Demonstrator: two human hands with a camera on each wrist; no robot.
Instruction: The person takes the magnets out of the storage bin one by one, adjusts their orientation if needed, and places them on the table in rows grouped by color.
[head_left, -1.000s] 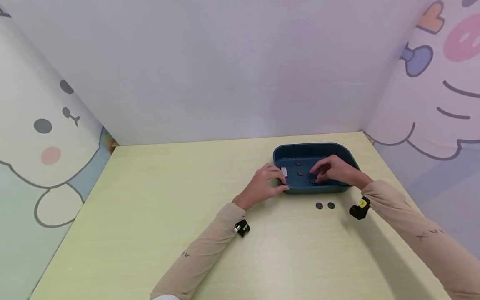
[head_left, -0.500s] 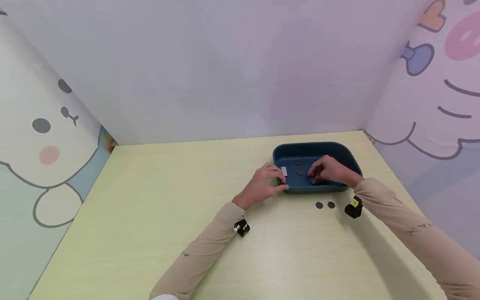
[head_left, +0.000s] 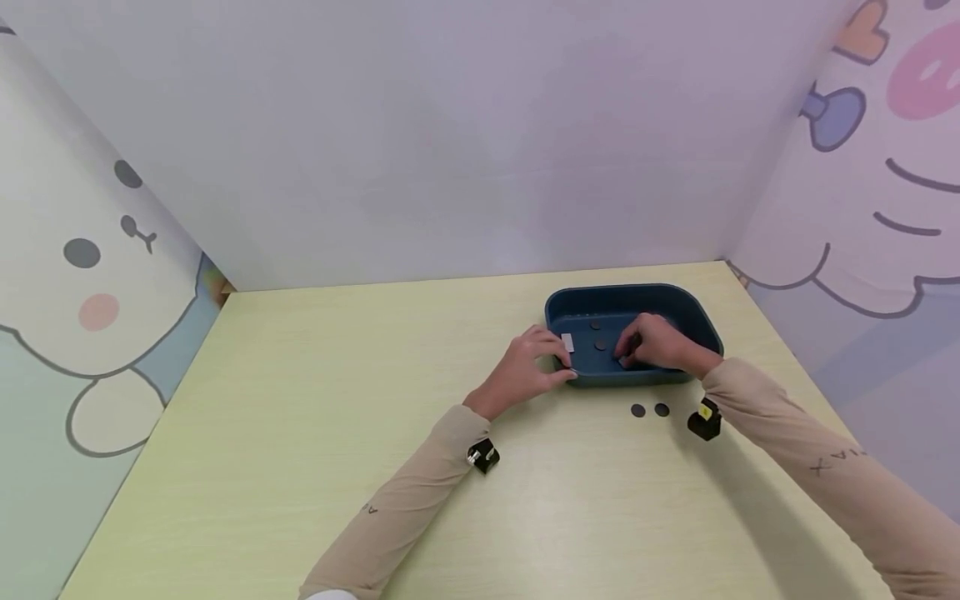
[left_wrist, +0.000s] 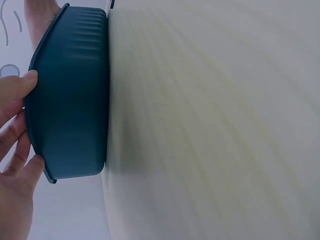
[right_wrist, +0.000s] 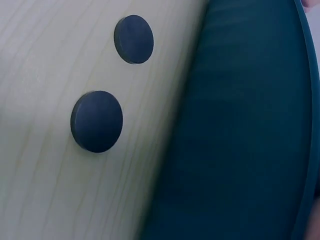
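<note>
A dark blue rectangular tub (head_left: 630,381) stands on the table. My left hand (head_left: 525,367) grips its rim at the near left corner; in the left wrist view the fingertips and thumb (left_wrist: 31,77) hook over the tub's edge. My right hand (head_left: 662,343) reaches into the tub from the right, thumb and fingers bent together at a small dark disc (head_left: 624,362) on the floor, which they pinch and mostly cover. Two more dark discs lie in the tub, a nearer disc (head_left: 600,344) and a farther disc (head_left: 595,325).
Two flat dark discs, a left disc (head_left: 638,410) and a right disc (head_left: 662,409), lie on the pale wooden table (head_left: 360,358) before the tub. A white label (head_left: 567,342) is on the tub's left inner wall. Walls with cartoon prints enclose the table.
My right hand has shifted slightly left and lower inside the tub, its fingers drawing together at the disc. The left hand has stayed on the rim.
</note>
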